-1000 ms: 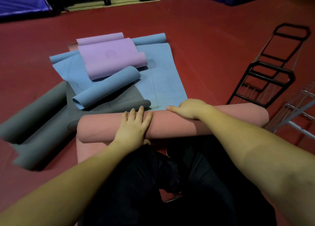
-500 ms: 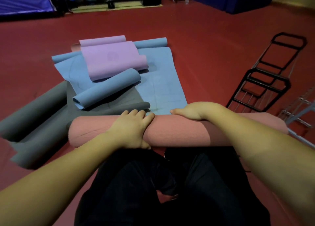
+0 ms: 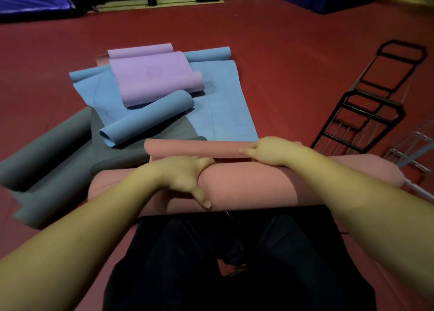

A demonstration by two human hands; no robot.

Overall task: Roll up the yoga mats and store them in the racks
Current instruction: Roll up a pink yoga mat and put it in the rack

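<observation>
as two hands [image 3: 185,177] grip one pink roll [image 3: 253,184], two racks [image 3: 366,106] beside.

Both bare forearms reach forward from the lower corners and converge toward the middle. The left hand [image 3: 185,177] lies palm down, wrist bent, its fingers [image 3: 199,161] curled over the top of the thick salmon-pink rolled foam mat [image 3: 253,188], its thumb stretched back toward the body along the roll's near face. The right hand [image 3: 272,151] sits farther forward, knuckles up, fingers curled down out of sight, thumb pointing left.
</observation>
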